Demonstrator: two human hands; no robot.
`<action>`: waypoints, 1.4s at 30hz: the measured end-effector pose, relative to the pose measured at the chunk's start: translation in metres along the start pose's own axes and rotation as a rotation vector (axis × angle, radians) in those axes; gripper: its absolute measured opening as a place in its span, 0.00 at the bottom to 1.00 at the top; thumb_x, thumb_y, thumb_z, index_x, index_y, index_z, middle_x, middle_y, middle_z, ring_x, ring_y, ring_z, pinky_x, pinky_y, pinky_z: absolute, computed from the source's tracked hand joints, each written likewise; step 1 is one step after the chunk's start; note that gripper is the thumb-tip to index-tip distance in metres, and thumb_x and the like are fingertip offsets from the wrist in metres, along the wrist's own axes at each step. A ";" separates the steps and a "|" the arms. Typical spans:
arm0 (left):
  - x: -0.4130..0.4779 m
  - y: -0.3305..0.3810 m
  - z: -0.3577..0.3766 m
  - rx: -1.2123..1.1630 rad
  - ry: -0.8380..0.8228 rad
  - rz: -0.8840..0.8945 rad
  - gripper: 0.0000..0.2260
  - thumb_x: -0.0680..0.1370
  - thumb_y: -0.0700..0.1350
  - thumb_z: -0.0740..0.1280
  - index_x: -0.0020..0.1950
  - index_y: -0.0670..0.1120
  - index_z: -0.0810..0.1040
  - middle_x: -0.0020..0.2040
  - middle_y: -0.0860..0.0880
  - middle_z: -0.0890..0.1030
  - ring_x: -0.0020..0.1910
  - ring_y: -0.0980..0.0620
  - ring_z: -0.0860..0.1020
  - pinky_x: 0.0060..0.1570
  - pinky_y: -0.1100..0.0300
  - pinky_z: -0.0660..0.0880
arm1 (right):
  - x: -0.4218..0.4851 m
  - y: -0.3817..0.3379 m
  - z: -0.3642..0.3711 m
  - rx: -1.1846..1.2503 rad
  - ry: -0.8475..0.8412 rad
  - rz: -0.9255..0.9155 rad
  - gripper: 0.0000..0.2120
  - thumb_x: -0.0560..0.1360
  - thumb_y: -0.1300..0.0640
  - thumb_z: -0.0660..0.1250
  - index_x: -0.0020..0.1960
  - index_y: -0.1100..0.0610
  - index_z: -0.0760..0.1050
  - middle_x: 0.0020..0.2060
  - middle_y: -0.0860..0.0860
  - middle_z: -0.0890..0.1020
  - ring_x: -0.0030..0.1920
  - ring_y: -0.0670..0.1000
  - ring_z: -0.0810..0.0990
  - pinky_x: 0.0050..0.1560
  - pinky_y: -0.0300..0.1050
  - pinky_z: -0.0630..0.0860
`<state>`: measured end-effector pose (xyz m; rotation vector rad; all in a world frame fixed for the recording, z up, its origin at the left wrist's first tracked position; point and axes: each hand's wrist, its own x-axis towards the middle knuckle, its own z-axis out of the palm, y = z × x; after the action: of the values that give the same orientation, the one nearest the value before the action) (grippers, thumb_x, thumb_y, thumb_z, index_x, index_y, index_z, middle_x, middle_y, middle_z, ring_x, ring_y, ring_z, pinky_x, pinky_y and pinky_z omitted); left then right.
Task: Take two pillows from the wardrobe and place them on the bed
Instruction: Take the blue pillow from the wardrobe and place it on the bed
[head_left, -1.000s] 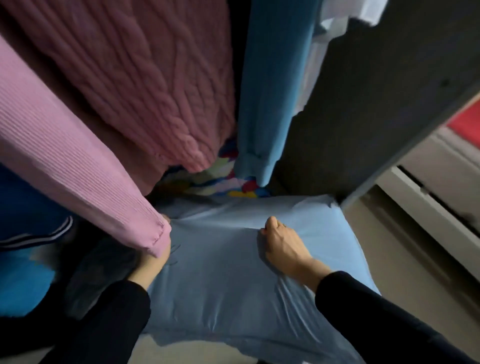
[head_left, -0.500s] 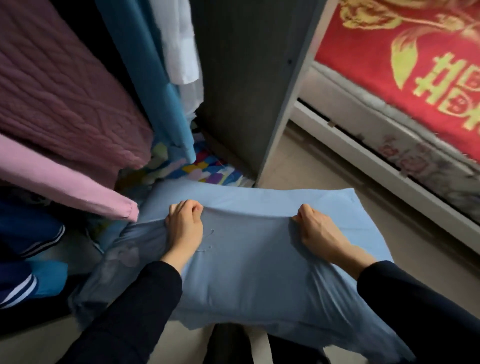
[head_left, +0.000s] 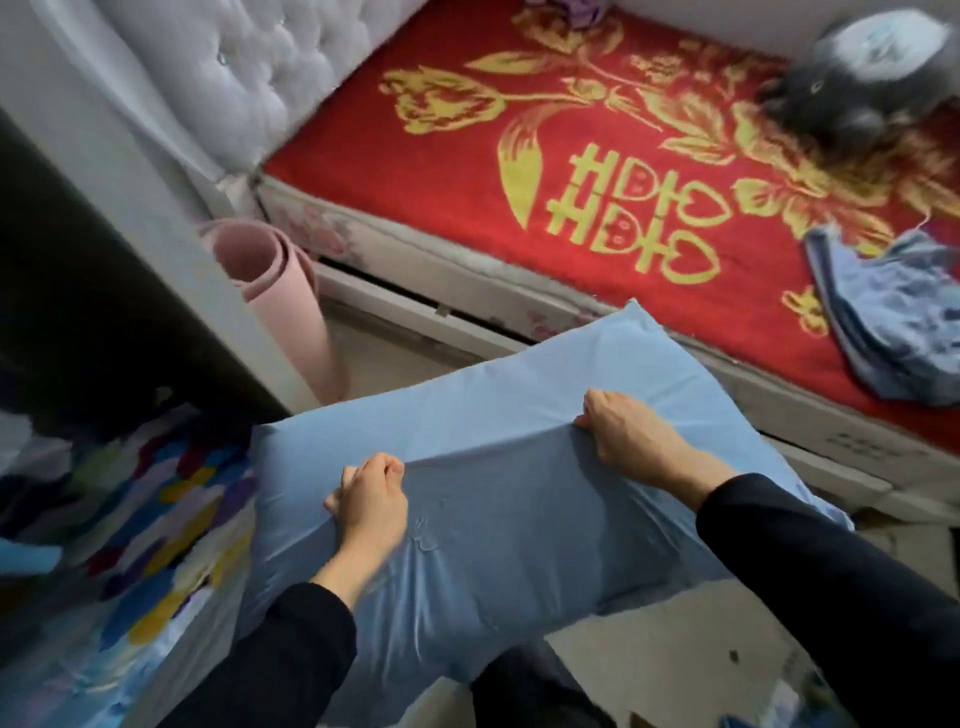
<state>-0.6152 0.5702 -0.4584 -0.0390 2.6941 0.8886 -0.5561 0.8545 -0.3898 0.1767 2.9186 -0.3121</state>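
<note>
A light blue pillow (head_left: 498, 415) hangs in the air in front of me, over the floor between the wardrobe and the bed. My left hand (head_left: 371, 499) is clenched on its fabric near the left end. My right hand (head_left: 626, 431) pinches the same fold further right. The bed (head_left: 467, 171), under a red blanket with a gold pattern, fills the upper right; the pillow's far corner overlaps its near edge. The dark wardrobe side panel (head_left: 93, 291) stands at the left, with a multicoloured patterned fabric (head_left: 156, 519) at its bottom.
A rolled pink mat (head_left: 280, 291) leans upright between the wardrobe and the bed's white tufted headboard (head_left: 218, 67). On the bed lie a crumpled blue cloth (head_left: 893, 322) at the right edge and a dark grey plush toy (head_left: 857, 88) at the far right.
The pillow has come out of the wardrobe and swung right toward the bed, still held by both hands. The view has turned from the hanging clothes to the bed.
</note>
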 end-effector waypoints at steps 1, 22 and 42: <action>0.008 0.023 0.008 -0.005 -0.011 0.012 0.12 0.80 0.43 0.54 0.38 0.51 0.69 0.35 0.53 0.70 0.55 0.44 0.70 0.49 0.53 0.56 | 0.008 0.020 -0.013 -0.014 0.010 0.003 0.12 0.78 0.56 0.58 0.38 0.57 0.61 0.38 0.61 0.77 0.41 0.62 0.75 0.38 0.48 0.61; 0.372 0.302 0.023 -0.180 -0.051 0.286 0.09 0.78 0.41 0.60 0.38 0.48 0.72 0.34 0.58 0.70 0.46 0.49 0.68 0.43 0.57 0.63 | 0.350 0.209 -0.144 -0.051 0.273 0.212 0.09 0.77 0.61 0.60 0.38 0.58 0.64 0.38 0.62 0.77 0.42 0.62 0.74 0.39 0.49 0.60; 0.656 0.415 0.075 0.028 -0.165 0.065 0.07 0.79 0.45 0.59 0.42 0.49 0.73 0.39 0.50 0.77 0.42 0.45 0.75 0.39 0.57 0.65 | 0.733 0.303 -0.177 -0.058 0.102 0.233 0.10 0.80 0.59 0.56 0.53 0.66 0.69 0.52 0.63 0.74 0.53 0.63 0.75 0.45 0.57 0.71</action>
<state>-1.2694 0.9938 -0.4682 0.1239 2.5659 0.8338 -1.2597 1.2588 -0.4342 0.5334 2.9619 -0.1863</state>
